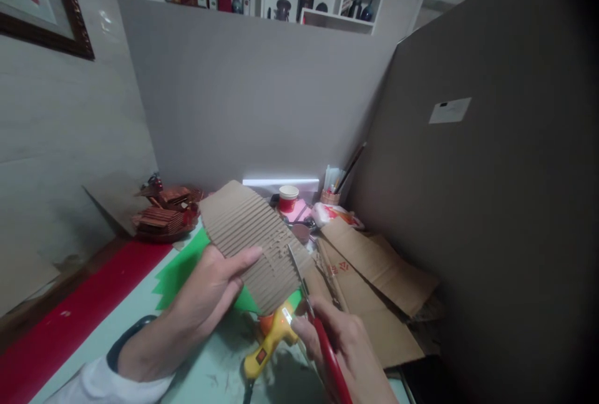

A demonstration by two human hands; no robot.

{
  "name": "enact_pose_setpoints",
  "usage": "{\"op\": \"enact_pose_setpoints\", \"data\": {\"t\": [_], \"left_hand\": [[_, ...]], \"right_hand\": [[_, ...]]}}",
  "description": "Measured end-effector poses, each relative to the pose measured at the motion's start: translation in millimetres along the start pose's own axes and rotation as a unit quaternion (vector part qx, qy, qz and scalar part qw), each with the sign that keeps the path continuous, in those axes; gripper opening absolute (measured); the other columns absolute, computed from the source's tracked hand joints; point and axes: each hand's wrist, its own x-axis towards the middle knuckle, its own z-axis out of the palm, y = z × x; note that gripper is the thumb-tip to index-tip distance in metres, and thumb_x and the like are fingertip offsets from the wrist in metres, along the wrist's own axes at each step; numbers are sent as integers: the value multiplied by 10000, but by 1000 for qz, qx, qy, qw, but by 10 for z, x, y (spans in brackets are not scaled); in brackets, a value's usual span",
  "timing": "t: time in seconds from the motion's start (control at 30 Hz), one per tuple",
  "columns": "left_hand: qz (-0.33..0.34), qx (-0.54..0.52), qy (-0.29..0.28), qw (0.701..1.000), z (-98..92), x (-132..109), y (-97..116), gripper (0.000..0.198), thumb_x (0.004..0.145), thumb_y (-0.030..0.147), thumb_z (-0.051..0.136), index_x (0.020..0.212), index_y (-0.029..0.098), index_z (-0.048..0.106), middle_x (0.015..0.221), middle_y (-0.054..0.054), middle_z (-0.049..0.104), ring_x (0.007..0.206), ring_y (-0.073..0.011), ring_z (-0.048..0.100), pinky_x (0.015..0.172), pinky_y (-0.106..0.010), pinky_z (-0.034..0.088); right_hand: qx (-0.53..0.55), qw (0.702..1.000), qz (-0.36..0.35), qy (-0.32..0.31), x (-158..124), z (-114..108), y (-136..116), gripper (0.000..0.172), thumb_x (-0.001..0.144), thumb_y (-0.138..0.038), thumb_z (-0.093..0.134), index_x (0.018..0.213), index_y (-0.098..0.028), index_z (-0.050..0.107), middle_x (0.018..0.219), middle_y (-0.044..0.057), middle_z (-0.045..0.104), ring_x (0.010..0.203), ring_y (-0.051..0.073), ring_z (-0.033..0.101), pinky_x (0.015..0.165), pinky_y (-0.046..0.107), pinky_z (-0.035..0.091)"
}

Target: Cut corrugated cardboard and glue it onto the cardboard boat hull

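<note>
My left hand (210, 292) is closed on a piece of corrugated cardboard (253, 229), thumb on its ridged face. The piece has curved edges, and part of its surface is torn. In my right hand (341, 348) is a pair of red-handled scissors (330, 354). A metal blade lies over the cardboard's right part; whether it is cutting, I cannot tell. Below the cardboard, a yellow glue gun (269, 348) rests on the table beside green paper (180, 267).
Flattened brown cardboard (369, 292) lies to the right. Behind are a red paper cup (288, 198) and a holder with sticks (331, 192). A brown woven-looking object (161, 220) stands at the left, near a red strip (103, 304). Grey panels (262, 92) enclose the table's back and right.
</note>
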Motion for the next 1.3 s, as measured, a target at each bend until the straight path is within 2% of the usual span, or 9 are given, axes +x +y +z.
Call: {"op": "enact_pose_setpoints", "data": {"t": [0.13,0.23,0.47,0.63,0.7,0.83,0.97,1.07,1.3], "left_hand": [[39,-5,-20,999,45,-39,25,280,724,176,785,988,167,692,972,-60,762,921,-232,710,784,-298,574],[51,0,-30,998,60,-79,46,269,727,193,785,981,161,703,991,-75,762,932,-243,706,752,-292,575],[38,-17,-59,997,26,-78,98,346,737,140,773,1071,175,689,1054,-67,751,952,-219,702,792,-293,572],[23,-20,-57,998,24,-101,103,348,759,136,750,1099,161,682,1099,-85,741,1041,-245,680,907,-344,545],[28,-19,-64,997,32,-108,88,355,755,137,754,1101,160,678,1100,-84,741,1071,-250,669,957,-361,522],[37,-16,-73,997,43,-106,51,325,760,145,753,1076,158,678,1113,-85,737,1107,-252,653,1016,-376,487],[40,-21,-71,996,49,-117,16,440,768,129,744,1191,181,633,1134,-79,731,1112,-248,652,1033,-381,476],[28,-34,-74,996,59,-138,-1,508,777,128,736,1262,179,595,1097,-81,744,1088,-251,664,1026,-384,481],[26,-38,-72,996,54,-138,9,514,776,142,744,1267,187,600,1099,-81,744,1086,-259,664,1007,-381,493]], "right_hand": [[9,999,31,-17,27,13,-6,432,874,-610,509,776,-189,508,666,-29,460,622,132,397,568,241,316],[16,999,29,-26,45,-1,0,424,856,-602,533,753,-192,508,686,-18,493,630,138,412,574,242,337],[7,999,13,-34,19,-78,-33,377,850,-574,563,780,-204,539,669,-27,469,615,139,395,546,234,319],[35,998,-15,-57,3,-111,-14,489,835,-677,512,824,-190,553,659,-45,389,584,122,333,527,234,281],[31,998,-15,-59,-2,-121,-13,508,829,-691,512,841,-185,555,671,-42,413,598,124,348,536,232,286],[8,999,-10,-43,-26,-136,-48,445,830,-639,568,813,-194,559,679,-28,484,639,147,419,584,234,339],[1,1000,-15,-15,-42,-116,-31,402,843,-602,573,813,-201,587,656,-20,511,626,161,465,597,241,381],[15,1000,-21,-2,-35,-86,4,378,862,-567,561,806,-194,579,657,-27,495,609,142,436,565,228,357],[56,998,-22,11,-23,-57,-24,376,822,-553,613,750,-189,552,627,-47,398,584,119,351,526,224,299]]}}
